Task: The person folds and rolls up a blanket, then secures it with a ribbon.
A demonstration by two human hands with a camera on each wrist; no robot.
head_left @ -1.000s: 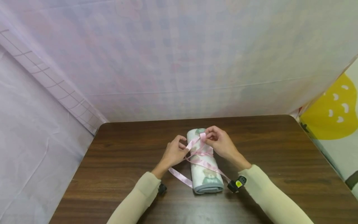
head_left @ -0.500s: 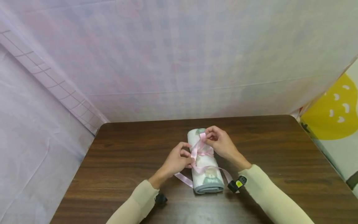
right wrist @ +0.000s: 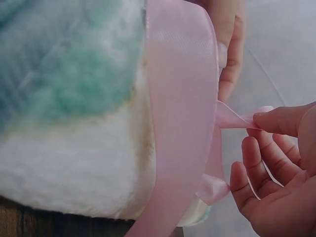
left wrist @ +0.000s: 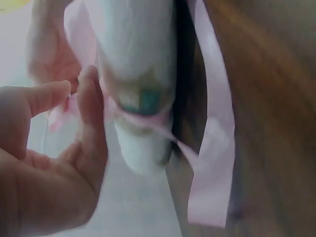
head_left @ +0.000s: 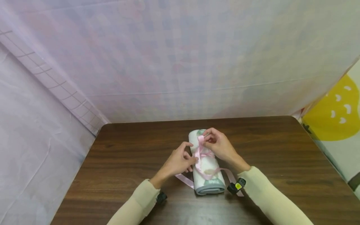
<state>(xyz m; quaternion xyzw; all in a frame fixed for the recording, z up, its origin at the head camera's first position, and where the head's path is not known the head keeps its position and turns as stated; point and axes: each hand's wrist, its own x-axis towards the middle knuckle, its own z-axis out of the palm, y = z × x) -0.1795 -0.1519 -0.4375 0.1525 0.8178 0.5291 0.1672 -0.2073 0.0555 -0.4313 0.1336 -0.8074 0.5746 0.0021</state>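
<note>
A rolled-up blanket (head_left: 206,181), white and fluffy with green and beige patches and a grey edge, lies lengthwise on the table. A pink satin ribbon (head_left: 201,140) wraps its middle and rises in a loop. My right hand (head_left: 222,147) pinches this ribbon between thumb and finger above the roll's far half; the right wrist view shows the pinched ribbon (right wrist: 237,118) clearly. From the left side, my left hand (head_left: 178,159) has its thumb and a finger at the ribbon, near the wrap. Their contact is partly hidden in the left wrist view.
One ribbon tail (left wrist: 217,123) lies on the wooden table (head_left: 126,150) left of the roll; another hangs to the right by the right wrist camera (head_left: 236,186). Pale fabric (head_left: 180,78) hangs behind the table's far edge.
My left hand has moved right and slightly nearer, drawing the ribbon from a diagonal to a more upright strip. My right hand has shifted slightly left, still pinching the ribbon.
</note>
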